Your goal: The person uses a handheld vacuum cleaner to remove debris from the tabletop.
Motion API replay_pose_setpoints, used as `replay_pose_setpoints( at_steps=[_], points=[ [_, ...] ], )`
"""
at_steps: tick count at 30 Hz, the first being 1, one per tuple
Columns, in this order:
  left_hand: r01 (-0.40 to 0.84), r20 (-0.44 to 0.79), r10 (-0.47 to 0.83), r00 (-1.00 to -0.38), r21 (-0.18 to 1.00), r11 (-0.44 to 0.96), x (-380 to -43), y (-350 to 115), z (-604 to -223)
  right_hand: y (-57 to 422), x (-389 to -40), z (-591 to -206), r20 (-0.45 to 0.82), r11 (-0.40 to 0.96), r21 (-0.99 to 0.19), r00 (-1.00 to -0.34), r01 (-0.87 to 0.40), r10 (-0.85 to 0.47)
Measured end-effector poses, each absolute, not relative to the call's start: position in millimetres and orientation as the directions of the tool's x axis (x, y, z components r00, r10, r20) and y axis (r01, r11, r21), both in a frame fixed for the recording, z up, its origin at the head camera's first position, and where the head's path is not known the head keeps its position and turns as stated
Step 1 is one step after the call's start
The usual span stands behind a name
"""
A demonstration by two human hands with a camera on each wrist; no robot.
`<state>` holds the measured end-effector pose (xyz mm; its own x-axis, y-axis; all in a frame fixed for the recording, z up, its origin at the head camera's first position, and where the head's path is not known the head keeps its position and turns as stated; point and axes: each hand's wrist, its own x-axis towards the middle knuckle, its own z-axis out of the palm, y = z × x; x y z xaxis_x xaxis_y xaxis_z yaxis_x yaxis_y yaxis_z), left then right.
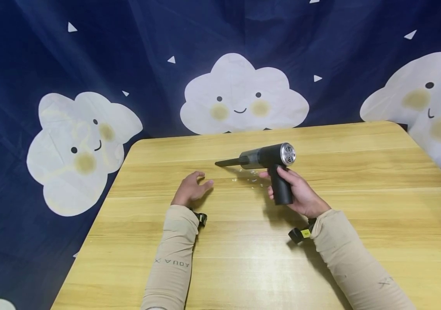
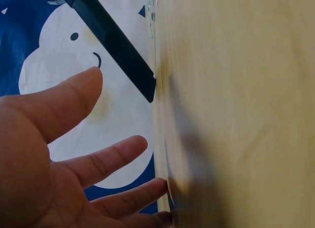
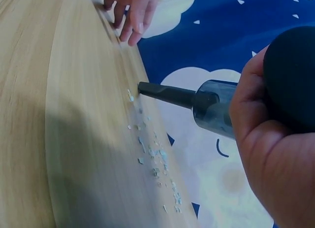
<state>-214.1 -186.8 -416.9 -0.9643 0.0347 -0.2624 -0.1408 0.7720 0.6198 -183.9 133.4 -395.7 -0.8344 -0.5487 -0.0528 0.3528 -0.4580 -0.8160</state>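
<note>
My right hand (image 1: 300, 192) grips the black handle of a handheld vacuum cleaner (image 1: 268, 156), which has a clear dust cup and a silver vent at its rear. Its narrow black nozzle (image 3: 167, 94) points left and slants down, with the tip right at the tabletop. Small pale paper scraps (image 3: 156, 159) lie scattered on the wood below the vacuum. My left hand (image 1: 192, 188) holds nothing; its fingers are spread, just left of the nozzle tip, and its lower fingertips (image 2: 160, 186) are close to the table surface.
The wooden table (image 1: 243, 258) has rounded far corners. Behind it hangs a dark blue curtain (image 1: 158, 26) printed with smiling white clouds. Each wrist carries a small black camera, the right one (image 1: 299, 234) with a yellow label.
</note>
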Motion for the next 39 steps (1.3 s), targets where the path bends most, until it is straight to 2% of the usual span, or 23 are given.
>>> replay_pose_setpoints(
  at_steps=[25,39],
  points=[
    [-0.148,-0.267,0.032,-0.963,0.624,0.768,-213.3,-187.6,-416.9,131.3,-180.7,-390.6,-0.049,-0.403,-0.865,-0.85,0.298,-0.524],
    [-0.138,-0.258,0.036,-0.966,0.623,0.77,-213.9,-187.2,-417.0,130.3,-175.5,-383.4,0.011,-0.397,-0.892,-0.867,0.217,-0.498]
  ],
)
